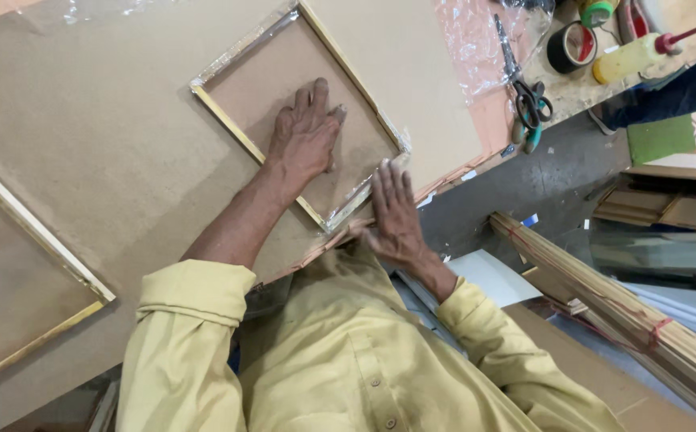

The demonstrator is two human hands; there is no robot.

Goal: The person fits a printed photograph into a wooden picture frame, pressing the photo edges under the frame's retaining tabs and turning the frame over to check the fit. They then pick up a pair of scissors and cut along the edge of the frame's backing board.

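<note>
Flat on the brown board worktop [108,144] (cluttered workshop), both hands' fingers released.

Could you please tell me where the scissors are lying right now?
The scissors lie at the table's upper right in the head view, beside the black tape roll.

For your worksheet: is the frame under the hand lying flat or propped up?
Flat: the frame lies back-up on the board, left hand pressed on it.
</note>
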